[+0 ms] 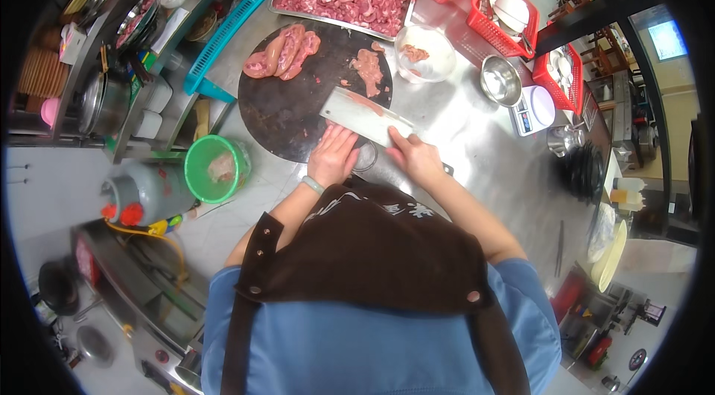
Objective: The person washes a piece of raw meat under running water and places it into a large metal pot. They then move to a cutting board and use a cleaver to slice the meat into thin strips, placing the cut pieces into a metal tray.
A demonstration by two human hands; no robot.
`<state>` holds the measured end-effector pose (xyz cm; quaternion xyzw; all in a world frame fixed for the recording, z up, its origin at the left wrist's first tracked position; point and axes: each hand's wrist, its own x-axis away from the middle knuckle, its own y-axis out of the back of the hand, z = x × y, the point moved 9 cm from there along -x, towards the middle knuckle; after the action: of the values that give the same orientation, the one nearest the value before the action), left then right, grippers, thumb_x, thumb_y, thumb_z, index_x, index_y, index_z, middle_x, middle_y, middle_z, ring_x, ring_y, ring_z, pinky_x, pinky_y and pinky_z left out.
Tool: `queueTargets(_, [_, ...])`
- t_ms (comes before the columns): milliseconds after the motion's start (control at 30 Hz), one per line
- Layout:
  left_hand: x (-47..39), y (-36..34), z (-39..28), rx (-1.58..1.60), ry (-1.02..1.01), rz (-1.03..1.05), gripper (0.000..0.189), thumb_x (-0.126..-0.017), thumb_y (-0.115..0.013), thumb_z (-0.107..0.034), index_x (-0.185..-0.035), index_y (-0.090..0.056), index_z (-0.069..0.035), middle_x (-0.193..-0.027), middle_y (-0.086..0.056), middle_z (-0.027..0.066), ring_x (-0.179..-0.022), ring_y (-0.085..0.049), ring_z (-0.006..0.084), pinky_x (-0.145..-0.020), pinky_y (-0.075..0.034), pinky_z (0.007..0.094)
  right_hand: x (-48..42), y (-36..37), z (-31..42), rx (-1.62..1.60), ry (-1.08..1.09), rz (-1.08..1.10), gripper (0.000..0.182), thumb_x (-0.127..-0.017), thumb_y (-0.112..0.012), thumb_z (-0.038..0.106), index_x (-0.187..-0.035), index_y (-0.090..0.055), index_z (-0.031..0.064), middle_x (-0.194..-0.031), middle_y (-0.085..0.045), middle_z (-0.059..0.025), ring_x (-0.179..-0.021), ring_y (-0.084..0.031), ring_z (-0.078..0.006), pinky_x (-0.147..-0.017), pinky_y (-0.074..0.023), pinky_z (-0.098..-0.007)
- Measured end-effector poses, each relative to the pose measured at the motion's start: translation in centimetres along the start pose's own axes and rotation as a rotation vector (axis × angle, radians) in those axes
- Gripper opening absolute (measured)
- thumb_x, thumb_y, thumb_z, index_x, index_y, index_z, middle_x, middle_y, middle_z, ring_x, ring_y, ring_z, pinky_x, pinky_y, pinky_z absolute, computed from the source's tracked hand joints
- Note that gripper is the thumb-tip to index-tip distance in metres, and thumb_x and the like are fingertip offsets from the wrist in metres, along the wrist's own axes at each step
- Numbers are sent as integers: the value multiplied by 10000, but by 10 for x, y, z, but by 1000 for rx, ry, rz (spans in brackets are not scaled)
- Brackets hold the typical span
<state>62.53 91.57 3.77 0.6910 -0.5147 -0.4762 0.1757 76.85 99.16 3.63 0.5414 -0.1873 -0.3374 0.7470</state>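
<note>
My right hand (416,154) grips a cleaver (360,115), its broad blade lying slantwise over the front of a round dark chopping board (279,115). A smear of pale meat clings to the blade. My left hand (333,157) rests at the board's front edge, fingers extended beside the blade; a bit of meat shows at its fingertips, and what lies beneath is hidden. Raw chicken-like meat pieces (287,54) lie at the board's back left. Thin meat slices (368,73) are spread at its right. A clear plastic bowl (447,59) beside the board holds some slices.
Behind the board stands a metal tray (273,4) of cut red meat. Red baskets (503,43) with dishes, a steel bowl (501,81) and a kitchen scale (533,110) stand on the right. A green bucket (192,171) and a gas cylinder (159,194) are at left.
</note>
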Motion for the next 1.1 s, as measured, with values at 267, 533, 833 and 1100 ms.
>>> queueTargets(267, [0,0,1,25,-14,1,391,-751,-673,-102,-1118,-592,4,-1215,-563,151,-1202,-498,312,-1024,-393,440,1,2,-45,-1051,-607,411,357,-974,-467,344,-985,-621,22,-624,-538,-12,-438,-486,-101,-394,-390,-251])
queueTargets(533, [2,-1,9,24,20,14,523,-742,-712,-120,-1215,-538,23,-1299,-517,170,-1239,-463,357,-1027,-381,463,-32,-38,-80,-1613,-996,442,372,-965,-472,398,-1017,-507,31,-640,-543,-64,-413,-451,-154,-372,-375,-286])
queueTargets(833, [-3,8,6,63,81,-19,576,-723,-731,-121,-1243,-524,17,-1274,-530,178,-1219,-477,364,-1013,-398,449,-43,10,-72,-1097,-560,166,358,-976,-466,342,-933,-629,26,-606,-519,-18,-449,-462,-100,-419,-383,-256])
queueTargets(1100, [2,3,8,-33,73,38,404,-740,-711,-176,-1083,-604,9,-1089,-606,173,-1062,-565,339,-937,-434,438,0,12,33,-77,73,-7,400,-836,-661,288,-1212,-604,165,-753,-588,-96,-590,-606,-290,-516,-504,-398])
